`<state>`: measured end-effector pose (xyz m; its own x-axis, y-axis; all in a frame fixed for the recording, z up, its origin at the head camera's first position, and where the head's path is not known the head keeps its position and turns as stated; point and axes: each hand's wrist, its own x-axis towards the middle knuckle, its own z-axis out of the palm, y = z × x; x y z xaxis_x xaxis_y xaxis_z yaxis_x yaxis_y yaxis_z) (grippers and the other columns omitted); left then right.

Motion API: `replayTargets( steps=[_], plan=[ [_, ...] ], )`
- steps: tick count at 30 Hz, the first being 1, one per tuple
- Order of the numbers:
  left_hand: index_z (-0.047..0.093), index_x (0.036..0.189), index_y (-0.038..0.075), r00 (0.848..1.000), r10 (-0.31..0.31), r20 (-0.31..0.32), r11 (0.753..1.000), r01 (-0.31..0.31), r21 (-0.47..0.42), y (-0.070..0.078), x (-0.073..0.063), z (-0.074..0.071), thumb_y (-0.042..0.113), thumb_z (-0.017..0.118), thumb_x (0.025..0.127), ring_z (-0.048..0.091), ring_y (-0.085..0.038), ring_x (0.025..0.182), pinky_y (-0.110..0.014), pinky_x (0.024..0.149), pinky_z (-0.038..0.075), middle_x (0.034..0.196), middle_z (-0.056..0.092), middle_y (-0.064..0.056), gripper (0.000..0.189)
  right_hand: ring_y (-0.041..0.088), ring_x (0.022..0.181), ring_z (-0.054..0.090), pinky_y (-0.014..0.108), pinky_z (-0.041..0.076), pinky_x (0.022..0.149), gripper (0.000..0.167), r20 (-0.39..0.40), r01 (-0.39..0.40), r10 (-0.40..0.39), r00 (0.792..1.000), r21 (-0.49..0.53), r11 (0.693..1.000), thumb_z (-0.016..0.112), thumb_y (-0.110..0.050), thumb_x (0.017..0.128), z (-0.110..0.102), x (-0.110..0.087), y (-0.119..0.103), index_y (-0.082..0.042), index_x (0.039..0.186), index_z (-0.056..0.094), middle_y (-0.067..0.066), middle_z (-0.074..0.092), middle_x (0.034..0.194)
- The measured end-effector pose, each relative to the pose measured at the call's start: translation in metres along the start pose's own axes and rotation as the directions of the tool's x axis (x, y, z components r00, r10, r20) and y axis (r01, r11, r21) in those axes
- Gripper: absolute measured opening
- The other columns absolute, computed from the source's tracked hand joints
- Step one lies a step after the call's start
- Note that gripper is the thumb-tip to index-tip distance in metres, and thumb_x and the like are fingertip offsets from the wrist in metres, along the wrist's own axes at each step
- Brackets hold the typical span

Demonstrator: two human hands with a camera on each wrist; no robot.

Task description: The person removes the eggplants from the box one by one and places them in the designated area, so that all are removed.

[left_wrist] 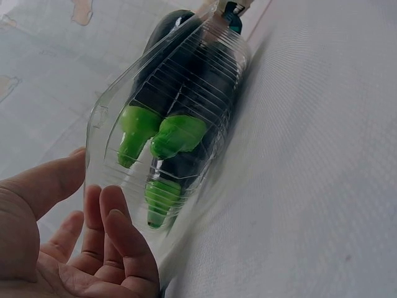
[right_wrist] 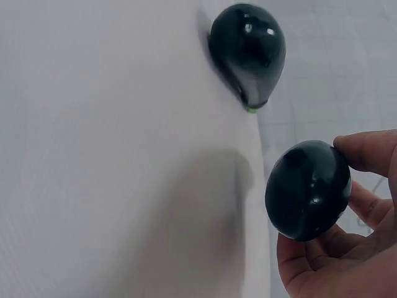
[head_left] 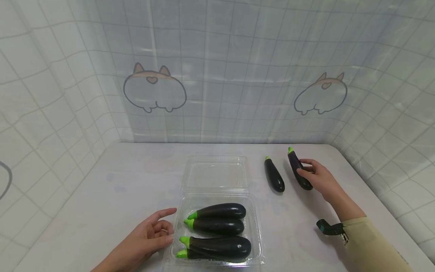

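One held eggplant (head_left: 295,164) is hanging above the table's (head_left: 136,173) right side, the right hand (head_left: 314,175) pinching it between thumb and fingers. One loose eggplant (head_left: 273,174) is lying nearby. Four boxed eggplants (head_left: 221,247) are resting in a clear box (head_left: 257,230), lid (head_left: 217,173) lying open. Left hand (head_left: 151,236) is touching the box's edge, fingers loosely curved, gripping nothing.

The box (head_left: 217,194) at six o'clock is of clear, shiny plastic with ribbed walls. The eggplants (head_left: 220,247) look smooth and glossy. The bench (head_left: 136,177) seems matt and finely woven. At twelve o'clock, the curtain (head_left: 231,94) has slight sheen; at four, the sleeve (head_left: 370,245) is matt cloth.
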<state>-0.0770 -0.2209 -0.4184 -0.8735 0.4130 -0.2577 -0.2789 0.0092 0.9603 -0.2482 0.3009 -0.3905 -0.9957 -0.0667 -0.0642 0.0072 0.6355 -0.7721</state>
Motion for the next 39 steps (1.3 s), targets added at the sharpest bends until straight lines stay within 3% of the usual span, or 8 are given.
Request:
replayTargets(
  steps=[18,39],
  plan=[
    [0.02,0.155,0.008,1.0,-0.007,-0.002,1.0,0.007,-0.001,0.001,0.0,0.0,0.011,0.063,0.098,0.053,-0.02,0.096,-0.029,0.082,0.048,0.11,0.054,-0.011,0.072,0.049,0.134,0.034,0.061,0.033,0.104,0.073,0.062,-0.033,0.036,0.997,-0.039,0.999,0.054,-0.047,0.1,0.001,0.008,0.012,-0.002,0.153,0.031,0.034,0.034,0.147],
    [0.021,0.155,0.009,1.0,-0.016,-0.016,1.0,0.016,0.003,-0.001,0.0,0.0,0.012,0.064,0.097,0.053,-0.022,0.096,-0.03,0.082,0.048,0.11,0.054,-0.013,0.072,0.048,0.135,0.033,0.06,0.032,0.105,0.071,0.059,-0.054,0.059,0.997,-0.086,0.995,0.051,-0.046,0.101,0.005,0.012,0.012,-0.001,0.152,0.032,0.033,0.034,0.148]
  ],
)
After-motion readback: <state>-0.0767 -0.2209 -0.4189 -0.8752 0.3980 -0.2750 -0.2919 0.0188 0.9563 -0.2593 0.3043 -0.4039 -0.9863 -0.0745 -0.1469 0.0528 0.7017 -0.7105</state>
